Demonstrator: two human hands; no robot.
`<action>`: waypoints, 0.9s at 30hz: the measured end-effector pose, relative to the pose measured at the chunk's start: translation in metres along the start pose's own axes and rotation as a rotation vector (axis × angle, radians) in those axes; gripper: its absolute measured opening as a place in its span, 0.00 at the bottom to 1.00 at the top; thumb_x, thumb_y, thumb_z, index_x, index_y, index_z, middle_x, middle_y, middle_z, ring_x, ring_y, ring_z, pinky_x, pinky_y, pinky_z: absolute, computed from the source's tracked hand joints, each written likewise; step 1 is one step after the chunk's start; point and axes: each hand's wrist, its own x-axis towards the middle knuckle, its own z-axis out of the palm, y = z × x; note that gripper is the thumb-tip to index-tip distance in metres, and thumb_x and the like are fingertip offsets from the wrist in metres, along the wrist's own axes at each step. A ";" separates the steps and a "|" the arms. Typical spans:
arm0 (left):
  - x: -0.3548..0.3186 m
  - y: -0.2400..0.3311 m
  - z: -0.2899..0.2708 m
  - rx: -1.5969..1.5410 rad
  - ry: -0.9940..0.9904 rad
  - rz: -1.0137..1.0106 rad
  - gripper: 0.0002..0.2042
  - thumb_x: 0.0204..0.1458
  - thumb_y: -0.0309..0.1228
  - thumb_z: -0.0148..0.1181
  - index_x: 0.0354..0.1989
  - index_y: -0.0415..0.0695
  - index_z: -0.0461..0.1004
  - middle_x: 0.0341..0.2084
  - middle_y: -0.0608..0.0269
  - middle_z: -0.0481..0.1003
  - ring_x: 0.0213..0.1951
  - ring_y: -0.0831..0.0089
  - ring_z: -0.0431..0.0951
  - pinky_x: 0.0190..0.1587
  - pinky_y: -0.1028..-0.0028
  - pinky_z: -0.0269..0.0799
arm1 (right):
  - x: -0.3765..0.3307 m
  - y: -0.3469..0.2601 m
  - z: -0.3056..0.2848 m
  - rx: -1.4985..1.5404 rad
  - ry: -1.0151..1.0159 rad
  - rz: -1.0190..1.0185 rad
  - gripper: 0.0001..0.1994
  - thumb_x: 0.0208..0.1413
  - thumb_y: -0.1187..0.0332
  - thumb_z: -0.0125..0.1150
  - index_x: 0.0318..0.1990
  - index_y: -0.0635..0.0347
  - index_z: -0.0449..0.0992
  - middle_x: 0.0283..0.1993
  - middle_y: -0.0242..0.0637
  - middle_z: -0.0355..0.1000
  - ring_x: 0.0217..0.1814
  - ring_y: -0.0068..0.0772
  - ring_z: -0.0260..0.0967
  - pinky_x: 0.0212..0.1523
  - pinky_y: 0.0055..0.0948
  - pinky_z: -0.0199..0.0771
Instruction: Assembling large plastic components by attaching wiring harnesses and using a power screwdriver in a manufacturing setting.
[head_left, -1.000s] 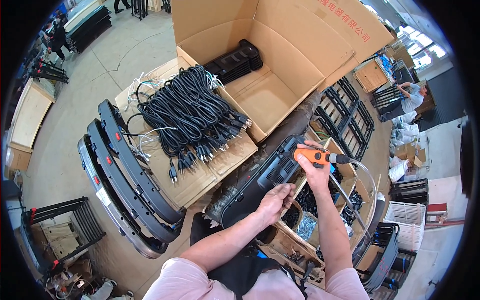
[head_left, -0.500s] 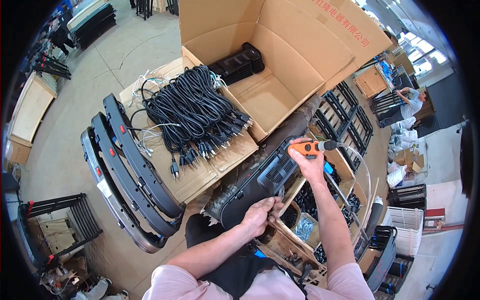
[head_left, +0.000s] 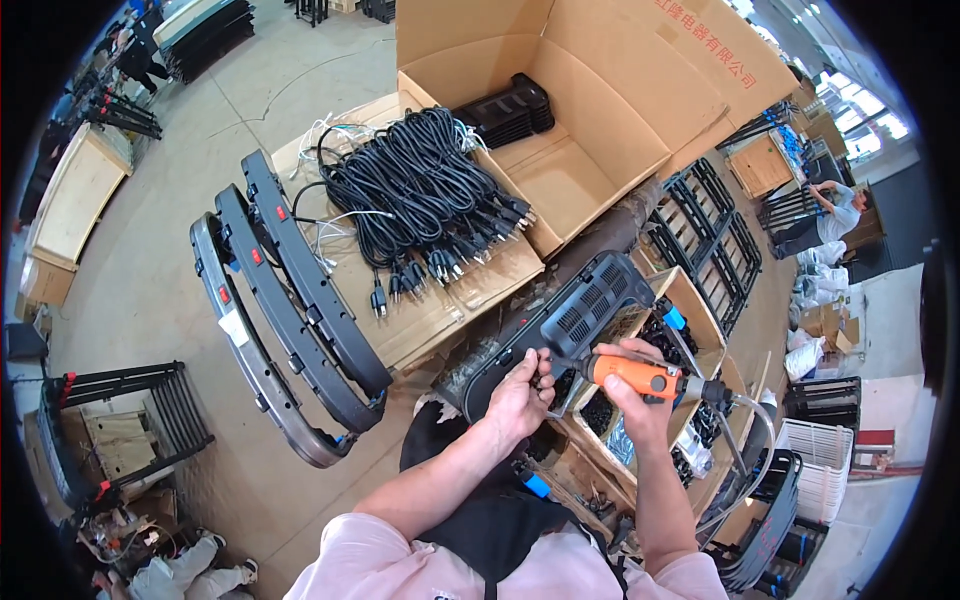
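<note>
My right hand (head_left: 640, 400) is wrapped round an orange power screwdriver (head_left: 645, 379) with a clear hose at its rear end. The tool's front points left, toward my left hand (head_left: 518, 398). My left fingers are pinched together at the near end of a black vented cover (head_left: 583, 312); whatever they hold is hidden. Under that cover lies a long black curved housing (head_left: 484, 386), on a worn, padded support. Just right of both hands is a wooden parts bin (head_left: 712, 345) with compartments of small black pieces.
A bundle of black power cords (head_left: 415, 190) lies on a cardboard flap. Behind it stands an open carton (head_left: 600, 120) holding stacked black covers (head_left: 510, 110). Several curved housings (head_left: 300, 270) lean at the left. A co-worker (head_left: 835, 215) stands far right beside black frames.
My right hand has brought the screwdriver down from the cover's far end to its near side, close to my left hand. The view has shifted, so the surroundings sit further right.
</note>
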 end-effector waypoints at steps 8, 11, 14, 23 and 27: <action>-0.010 -0.005 -0.009 -0.014 -0.114 0.005 0.12 0.72 0.41 0.54 0.51 0.46 0.75 0.31 0.72 0.71 0.30 0.78 0.68 0.31 0.78 0.66 | -0.018 0.002 0.008 0.036 0.015 0.003 0.26 0.55 0.76 0.69 0.62 0.67 0.68 0.57 0.49 0.78 0.60 0.37 0.76 0.64 0.38 0.76; -0.013 -0.004 -0.010 -0.007 -0.132 0.003 0.13 0.72 0.41 0.54 0.53 0.46 0.75 0.31 0.72 0.71 0.31 0.78 0.68 0.32 0.78 0.66 | -0.018 0.003 0.010 0.002 -0.018 -0.005 0.26 0.55 0.77 0.69 0.62 0.66 0.68 0.57 0.50 0.78 0.61 0.36 0.76 0.64 0.37 0.76; -0.016 -0.001 -0.014 -0.039 -0.158 -0.007 0.15 0.72 0.44 0.53 0.55 0.47 0.74 0.31 0.72 0.70 0.31 0.78 0.68 0.34 0.76 0.68 | -0.017 0.007 0.016 0.000 -0.038 -0.013 0.27 0.55 0.78 0.69 0.62 0.66 0.68 0.58 0.49 0.78 0.61 0.36 0.76 0.64 0.37 0.76; -0.041 -0.006 -0.014 0.296 0.050 -0.034 0.16 0.76 0.37 0.38 0.56 0.39 0.70 0.42 0.57 0.78 0.35 0.69 0.76 0.35 0.71 0.73 | 0.004 0.041 0.043 -0.047 -0.047 -0.060 0.26 0.56 0.79 0.70 0.62 0.67 0.70 0.57 0.49 0.79 0.59 0.35 0.76 0.63 0.36 0.76; -0.043 -0.009 -0.037 0.402 -0.033 0.026 0.16 0.74 0.41 0.48 0.52 0.41 0.75 0.36 0.67 0.76 0.32 0.78 0.72 0.33 0.75 0.71 | 0.008 0.038 0.051 -0.037 -0.066 -0.022 0.25 0.56 0.79 0.70 0.61 0.67 0.70 0.57 0.48 0.79 0.59 0.34 0.76 0.63 0.35 0.76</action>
